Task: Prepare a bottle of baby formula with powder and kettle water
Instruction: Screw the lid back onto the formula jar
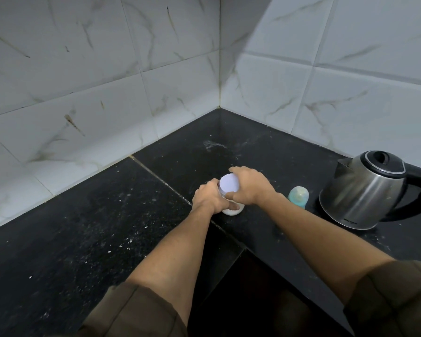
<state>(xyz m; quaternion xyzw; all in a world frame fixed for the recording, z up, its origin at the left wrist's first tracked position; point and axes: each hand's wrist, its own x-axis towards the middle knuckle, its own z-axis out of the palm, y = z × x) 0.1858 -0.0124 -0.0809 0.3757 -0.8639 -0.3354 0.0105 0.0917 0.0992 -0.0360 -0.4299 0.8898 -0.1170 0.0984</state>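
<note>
A black speckled counter (83, 227) fills the lower left of the frame and meets white marbled wall tiles (71, 81) above. At centre, the left hand (208, 198) is wrapped around the side of a clear jar (231, 211) that stands on the counter with white powder showing at its bottom. The jar's white round lid (229, 183) faces up, and the right hand (250, 187) grasps its rim from the right, fingers curled over the far edge. Just right of the hands stands a teal baby bottle (298, 196), apart from the jar. At the right edge, near the bottle, sits a steel kettle (365, 190) with a black handle.
</note>
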